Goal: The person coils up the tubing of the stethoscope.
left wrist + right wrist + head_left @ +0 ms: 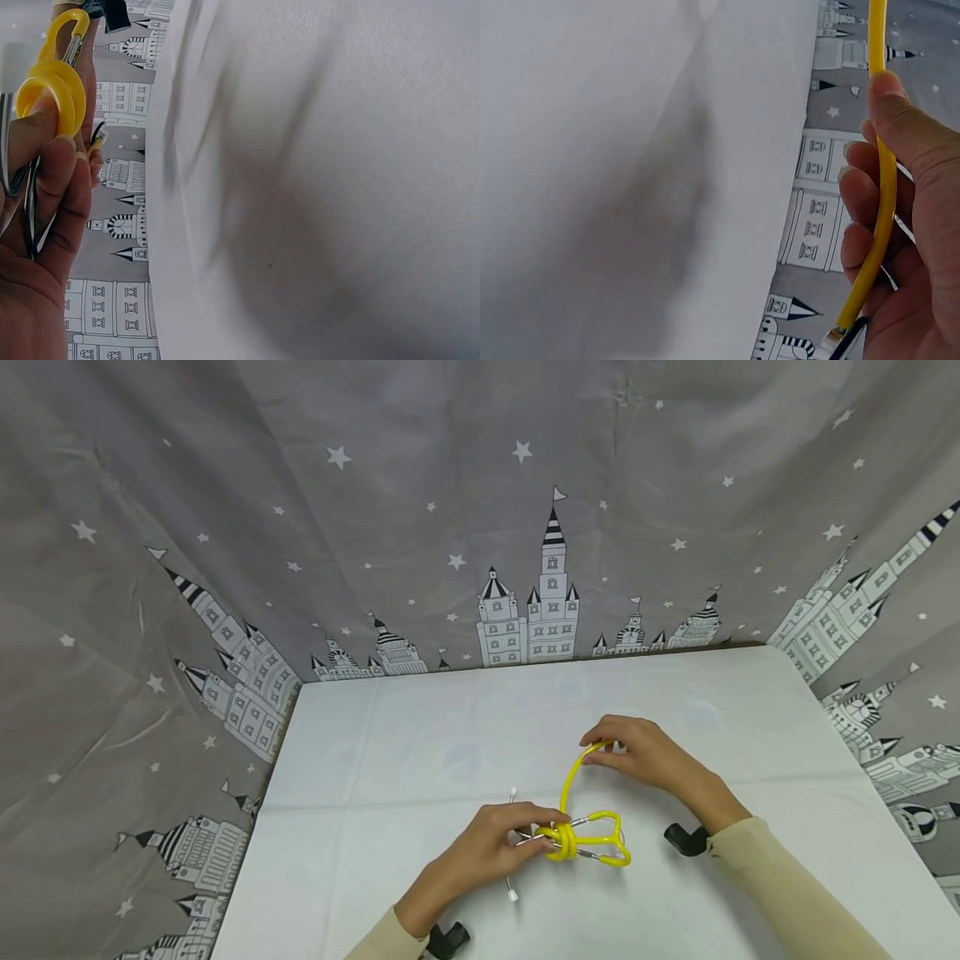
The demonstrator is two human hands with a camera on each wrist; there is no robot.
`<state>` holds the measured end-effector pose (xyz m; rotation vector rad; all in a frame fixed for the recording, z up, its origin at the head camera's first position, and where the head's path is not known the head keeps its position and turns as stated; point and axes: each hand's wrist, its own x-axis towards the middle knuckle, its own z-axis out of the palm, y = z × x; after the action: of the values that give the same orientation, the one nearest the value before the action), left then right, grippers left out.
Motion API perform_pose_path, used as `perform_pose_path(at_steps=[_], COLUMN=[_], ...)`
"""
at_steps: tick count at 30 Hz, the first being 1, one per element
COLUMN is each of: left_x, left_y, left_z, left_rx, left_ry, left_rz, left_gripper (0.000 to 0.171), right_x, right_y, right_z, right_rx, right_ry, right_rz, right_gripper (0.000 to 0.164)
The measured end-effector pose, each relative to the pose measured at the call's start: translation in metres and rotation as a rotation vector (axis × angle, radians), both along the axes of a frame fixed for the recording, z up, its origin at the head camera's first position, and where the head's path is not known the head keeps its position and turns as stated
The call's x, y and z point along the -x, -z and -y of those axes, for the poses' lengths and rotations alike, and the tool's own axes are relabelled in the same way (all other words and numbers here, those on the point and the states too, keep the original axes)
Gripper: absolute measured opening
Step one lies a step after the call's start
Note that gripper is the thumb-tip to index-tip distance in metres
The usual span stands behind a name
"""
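Observation:
My left hand [498,843] grips a bundle of silver metal rods with yellow tubing [564,843] wound around it in several turns, thumb and index finger on the winding. Rod ends with white caps [513,896] stick out on both sides of this hand, their middle hidden by the fingers. Right of the winding, yellow loops [618,839] with metal parts stand out. From the winding a free length of tubing [567,785] curves up to my right hand [637,752], which pinches it. In the right wrist view, the tubing [885,180] runs across the palm to a metal end piece [829,343] beside something black.
The hands are above a white-covered table [390,752]. Grey curtains [420,468] printed with castles and stars hang around its back and sides. Black wrist-worn devices [686,841] sit at both wrists, near the beige sleeves [780,868].

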<state>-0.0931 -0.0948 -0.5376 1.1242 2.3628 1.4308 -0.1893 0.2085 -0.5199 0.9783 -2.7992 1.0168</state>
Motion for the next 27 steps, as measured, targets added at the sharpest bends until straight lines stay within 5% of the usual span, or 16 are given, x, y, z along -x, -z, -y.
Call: perform_pose_path(at_steps=[5,10,27], left_x=[-0.001,-0.001,0.001], left_y=[0.001,0.0,-0.001], left_z=[0.0,-0.001,0.004], left_rx=[-0.013,-0.011,-0.022], left_ry=[0.006,0.005,-0.023], left_rz=[-0.047,-0.017,-0.164], left_gripper=[0.039,0.039,0.038], right_x=[0.002,0.005,0.001], right_y=[0.002,0.004,0.012], right_z=[-0.009,-0.022,-0.034], right_rx=[-0.056,-0.081,-0.087], right_ry=[0.028,0.081,0.131], right_rz=[-0.021,-0.036,-0.009], right_gripper=[0.026,0.023,0.016])
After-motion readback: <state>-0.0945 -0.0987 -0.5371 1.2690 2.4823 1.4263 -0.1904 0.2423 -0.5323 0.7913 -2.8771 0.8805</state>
